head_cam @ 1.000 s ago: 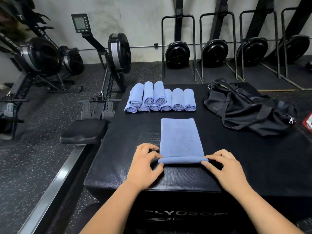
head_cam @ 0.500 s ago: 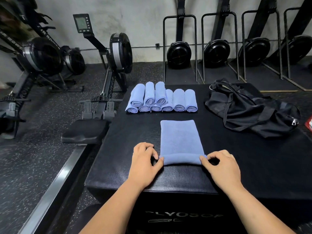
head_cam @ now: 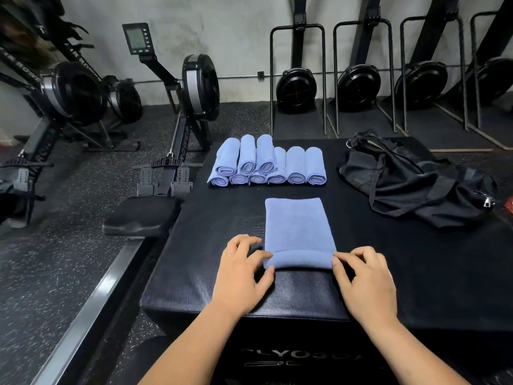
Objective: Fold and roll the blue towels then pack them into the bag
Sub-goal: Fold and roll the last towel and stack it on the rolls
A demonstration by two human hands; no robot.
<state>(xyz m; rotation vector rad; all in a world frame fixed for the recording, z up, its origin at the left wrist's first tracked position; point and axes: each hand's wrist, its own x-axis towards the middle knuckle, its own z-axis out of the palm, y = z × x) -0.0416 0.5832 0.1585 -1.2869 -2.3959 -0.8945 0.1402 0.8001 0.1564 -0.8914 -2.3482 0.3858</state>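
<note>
The step in hand is the rolling of one more towel [head_cam: 298, 226]. It lies folded into a long strip in the middle of the black surface [head_cam: 416, 273], with its length pointing away from the person. Its near edge is already turned over into a thin roll, but most of the strip lies flat.

The left hand [head_cam: 241, 276] is at the left end of this thin roll, with curled fingers on top and the thumb below, so it pinches the cloth. The right hand [head_cam: 366, 284] does the same at the right end, with only the tips of the thumb and first finger on the towel. Neither hand holds anything else.

Behind the towel, at the far side of the surface, the finished rolls [head_cam: 266, 165] lie in two layers, close together. The black bag [head_cam: 416, 182] lies collapsed to the right of them, well apart from the hands, and I cannot tell if it is open.

I judge that folding is nearly finished and packing has not begun. The next move calls for both hands to push the roll forward evenly, keeping it tight and its ends in line, so that it does not become a cone. After that, this towel can join the others.
</note>
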